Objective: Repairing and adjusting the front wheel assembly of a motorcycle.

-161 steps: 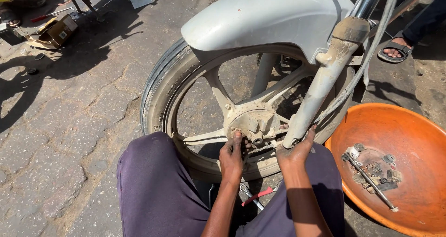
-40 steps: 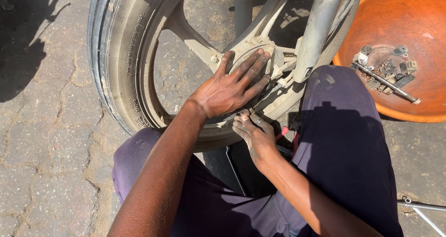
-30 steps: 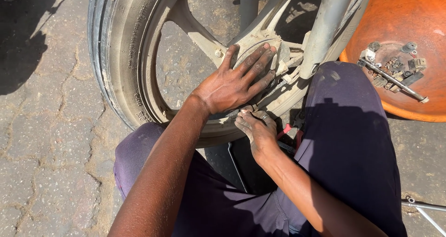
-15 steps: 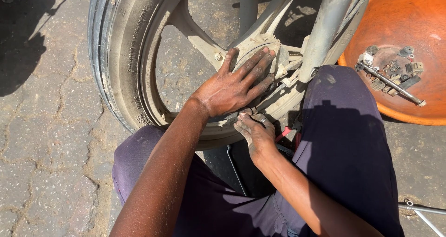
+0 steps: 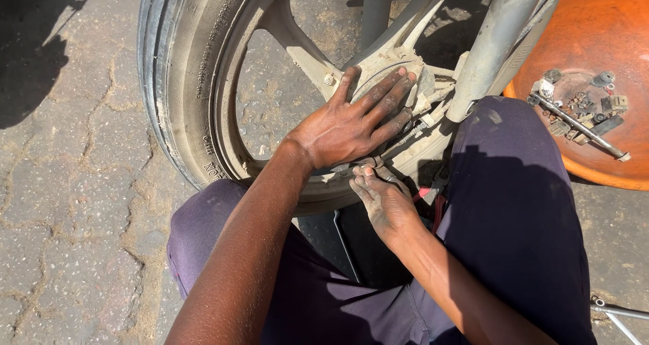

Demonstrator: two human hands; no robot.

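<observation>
Ground: a paved surface point(image 5: 74, 182) of cracked, dusty stone blocks is seen in bright sun, with a dark shadow lying at the upper left.
Legs: dark purple trousers point(image 5: 527, 230) are seen nearest the camera, the knees being spread to either side of the wheel.
Right hand: the right hand point(image 5: 385, 203) is held low between the knees, just under the rim, with its dusty fingers pointed up toward the hub; the fingers are drawn loosely together, and whether anything is pinched between them cannot be told.
Left hand: the left hand point(image 5: 351, 125) is laid flat on the hub, with the fingers spread and pressed against the metal; nothing is gripped by it.
Hub: the hub point(image 5: 389, 74) is found at the middle of the wheel, just beside the fork leg, and is partly covered by the left hand.
Wheel: a motorcycle wheel point(image 5: 196, 108) with a worn black tyre and pale cast spokes is stood upright on the paving, between the knees.
Fork leg: a grey fork leg point(image 5: 497, 44) is seen rising beside the hub toward the top edge.
Basin: an orange basin point(image 5: 608, 20) is set on the ground at the upper right, beyond the right knee.
Small parts: small metal parts point(image 5: 581, 108) and a long thin tool are gathered in the bottom of the basin.
</observation>
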